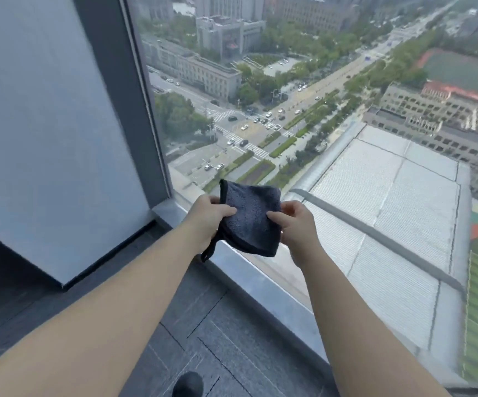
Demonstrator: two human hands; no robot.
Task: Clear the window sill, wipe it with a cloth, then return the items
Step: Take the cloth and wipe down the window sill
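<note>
Up by the big window (pixel 303 110), I hold one dark cloth (pixel 250 219) out in front of me, above the window sill (pixel 260 285). I see no boxes, bowls or bags. I count one cloth, two hands and one shoe (pixel 187 385) down at the bottom on the dark floor (pixel 203 325).

My left hand (pixel 207 216) is closed on the left edge of the cloth, with the thumb on top and the fingers behind. A thin dark loop (pixel 210 249) hangs down from the cloth under that hand. My right hand (pixel 296 224) pinches the right edge between thumb and fingers. The cloth is folded and stretched between my two hands. It does not touch the sill.

The sill is a long grey strip along the bottom of the glass. A grey wall (pixel 46 138) stands on my left, beside the dark window frame (pixel 126 96). Far below, outside the glass, are roads, cars and roofs.
</note>
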